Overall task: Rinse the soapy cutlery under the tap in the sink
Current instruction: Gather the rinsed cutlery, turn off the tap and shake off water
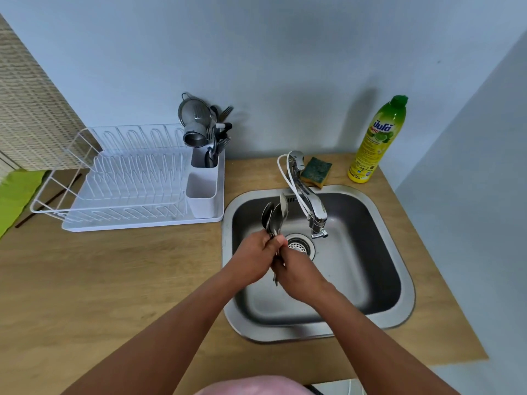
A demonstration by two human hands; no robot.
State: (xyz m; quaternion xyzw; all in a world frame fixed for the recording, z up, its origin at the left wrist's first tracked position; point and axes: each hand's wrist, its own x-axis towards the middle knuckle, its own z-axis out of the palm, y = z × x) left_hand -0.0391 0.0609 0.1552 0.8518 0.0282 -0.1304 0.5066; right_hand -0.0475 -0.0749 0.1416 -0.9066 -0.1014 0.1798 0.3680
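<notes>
A bundle of steel spoons (pixel 275 216) stands upright over the left part of the steel sink (pixel 399 269), bowls pointing up. My left hand (pixel 253 258) grips the handles near the top. My right hand (pixel 296 272) closes around the lower ends of the handles, just below the left. The chrome tap (pixel 309 203) reaches over the basin to the right of the spoons, its spout apart from them. I see no water stream. The drain (pixel 299 243) lies right behind my hands.
A white dish rack (pixel 128 178) with a cutlery caddy (pixel 201 195) stands on the wooden counter (pixel 114 280) left of the sink, with utensils and a strainer in its back cup. A green-yellow sponge (pixel 316 171) and a dish soap bottle (pixel 376 141) sit behind the sink.
</notes>
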